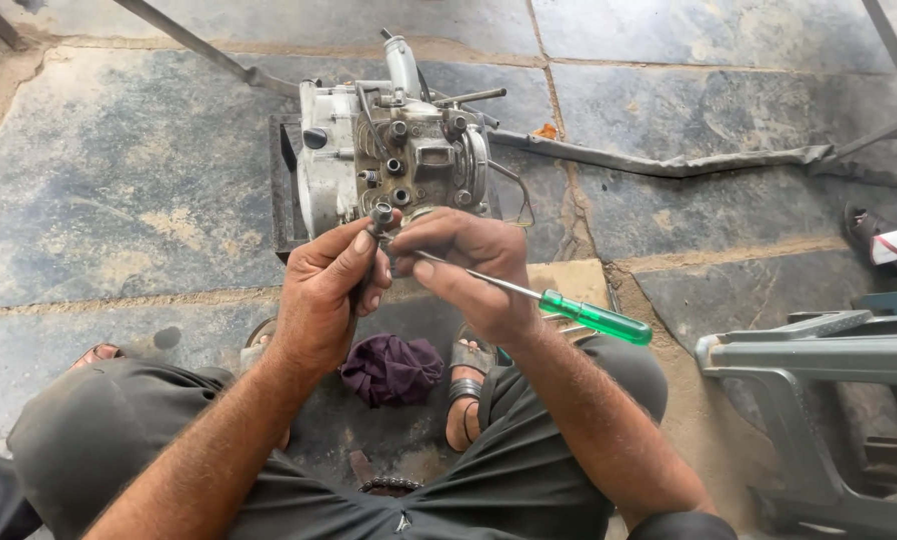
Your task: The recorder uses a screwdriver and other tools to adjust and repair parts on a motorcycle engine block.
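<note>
- Two bare hands meet in the middle of the head view, just in front of a grey metal engine that sits on a dark low stand on the floor.
- Left hand is closed around a small metal part, pinching it between thumb and fingers so that its round top shows just above the fingertips.
- Right hand is closed on a screwdriver; its thin steel shaft runs through the fingers toward the small part, and its green handle sticks out to the right past the wrist.
- Both hands partly cover the lower edge of the engine, so where it meets the stand cannot be seen.
- Behind the engine, a long metal bar lies across the floor toward the right, and another thin bar slants in from the upper left.
- Below the hands, a crumpled purple rag lies between the person's sandalled feet, and dark trousers fill the bottom of the view.
- At the right, a grey plastic stool frame stands near the person's knee.
- Large, stained grey-blue stone slabs with sandy joints make up the floor, and daylight falls evenly over it.
</note>
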